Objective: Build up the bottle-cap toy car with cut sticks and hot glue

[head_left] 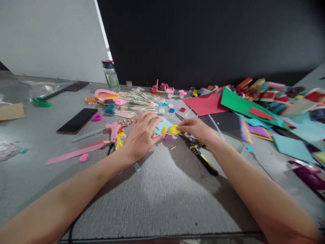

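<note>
Near the middle of the table, my left hand (144,135) curls around the left side of a small light-blue paper piece (162,124), thumb below and fingers above. A yellow round piece (164,130) sits at the lower edge of the paper. My right hand (195,129) pinches a second yellow disc (174,129) between thumb and fingertips, close beside the first one. Just below them is a small pinkish-purple block (168,137). Black-and-yellow pliers (200,157) lie under and beside my right wrist. A pink glue gun (113,130) rests left of my left hand.
A black phone (77,120) and pink strips (76,153) lie left. Behind are wooden sticks (137,98), bottle caps (171,110), a small wheeled model (164,88) and a water bottle (111,76). Red sheets (205,104), green sheets (248,106) and a purple packet (309,176) lie right.
</note>
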`<action>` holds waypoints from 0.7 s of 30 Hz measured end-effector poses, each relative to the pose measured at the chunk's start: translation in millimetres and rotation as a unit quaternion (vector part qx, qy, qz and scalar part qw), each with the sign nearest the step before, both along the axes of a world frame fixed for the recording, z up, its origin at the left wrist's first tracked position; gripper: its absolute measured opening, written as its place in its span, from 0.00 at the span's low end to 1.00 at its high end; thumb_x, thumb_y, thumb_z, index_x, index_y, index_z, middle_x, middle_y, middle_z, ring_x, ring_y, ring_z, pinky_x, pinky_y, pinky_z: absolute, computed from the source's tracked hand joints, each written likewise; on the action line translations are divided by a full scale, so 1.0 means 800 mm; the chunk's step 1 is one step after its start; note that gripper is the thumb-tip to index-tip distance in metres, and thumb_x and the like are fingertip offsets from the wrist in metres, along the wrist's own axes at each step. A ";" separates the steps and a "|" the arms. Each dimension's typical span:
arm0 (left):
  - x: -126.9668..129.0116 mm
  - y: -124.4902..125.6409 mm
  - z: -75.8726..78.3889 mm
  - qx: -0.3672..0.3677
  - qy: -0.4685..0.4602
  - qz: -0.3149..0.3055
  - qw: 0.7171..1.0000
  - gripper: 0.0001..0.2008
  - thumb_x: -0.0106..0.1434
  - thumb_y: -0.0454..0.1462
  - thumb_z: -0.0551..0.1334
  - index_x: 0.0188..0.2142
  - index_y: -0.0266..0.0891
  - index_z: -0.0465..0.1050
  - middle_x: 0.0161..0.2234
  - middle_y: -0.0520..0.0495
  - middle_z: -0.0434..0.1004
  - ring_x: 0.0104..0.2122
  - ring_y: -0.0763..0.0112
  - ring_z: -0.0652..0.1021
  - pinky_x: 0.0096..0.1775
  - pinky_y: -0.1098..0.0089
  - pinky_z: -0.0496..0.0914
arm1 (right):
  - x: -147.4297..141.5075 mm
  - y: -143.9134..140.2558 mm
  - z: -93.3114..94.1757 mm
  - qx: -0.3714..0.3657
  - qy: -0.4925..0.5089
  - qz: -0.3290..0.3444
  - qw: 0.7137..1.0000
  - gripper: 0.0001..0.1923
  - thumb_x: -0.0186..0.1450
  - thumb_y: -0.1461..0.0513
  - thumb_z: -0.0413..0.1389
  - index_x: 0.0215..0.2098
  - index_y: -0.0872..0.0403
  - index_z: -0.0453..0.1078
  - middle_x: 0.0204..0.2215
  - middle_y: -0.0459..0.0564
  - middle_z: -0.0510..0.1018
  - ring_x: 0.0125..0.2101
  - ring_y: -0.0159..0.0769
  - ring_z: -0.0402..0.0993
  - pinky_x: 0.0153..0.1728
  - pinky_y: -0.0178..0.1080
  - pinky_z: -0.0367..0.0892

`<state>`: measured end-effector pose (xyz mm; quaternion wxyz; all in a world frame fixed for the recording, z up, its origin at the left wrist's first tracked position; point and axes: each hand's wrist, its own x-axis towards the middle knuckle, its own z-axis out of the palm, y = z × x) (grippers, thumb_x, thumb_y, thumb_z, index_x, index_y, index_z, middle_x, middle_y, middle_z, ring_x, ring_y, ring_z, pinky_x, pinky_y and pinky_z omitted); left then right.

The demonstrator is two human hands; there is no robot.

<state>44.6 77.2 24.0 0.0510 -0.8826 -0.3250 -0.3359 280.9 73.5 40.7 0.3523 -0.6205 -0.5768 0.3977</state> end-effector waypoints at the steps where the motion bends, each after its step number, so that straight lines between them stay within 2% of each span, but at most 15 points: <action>1: 0.001 0.000 -0.002 0.005 0.003 0.008 1.000 0.21 0.64 0.42 0.69 0.55 0.40 0.70 0.55 0.39 0.74 0.59 0.49 0.69 0.59 0.50 0.63 | -0.001 0.001 -0.001 0.000 -0.004 -0.003 1.000 0.07 0.57 0.60 0.65 0.24 0.53 0.74 0.22 0.47 0.76 0.23 0.31 0.66 0.24 0.37 0.58; 10: 0.006 -0.010 -0.015 0.064 -0.007 0.011 0.998 0.17 0.67 0.38 0.65 0.54 0.39 0.71 0.55 0.39 0.74 0.59 0.49 0.68 0.56 0.50 0.63 | 0.002 0.009 -0.007 -0.029 -0.032 -0.008 0.999 0.10 0.57 0.54 0.65 0.26 0.51 0.75 0.21 0.45 0.70 0.21 0.31 0.56 0.22 0.37 0.51; 21: 0.008 -0.015 -0.026 0.054 0.028 -0.003 0.998 0.15 0.67 0.38 0.65 0.53 0.39 0.73 0.55 0.38 0.74 0.60 0.45 0.67 0.56 0.47 0.61 | -0.009 0.007 -0.012 -0.043 -0.017 -0.004 0.999 0.08 0.60 0.57 0.61 0.26 0.52 0.73 0.20 0.45 0.70 0.20 0.30 0.58 0.23 0.37 0.53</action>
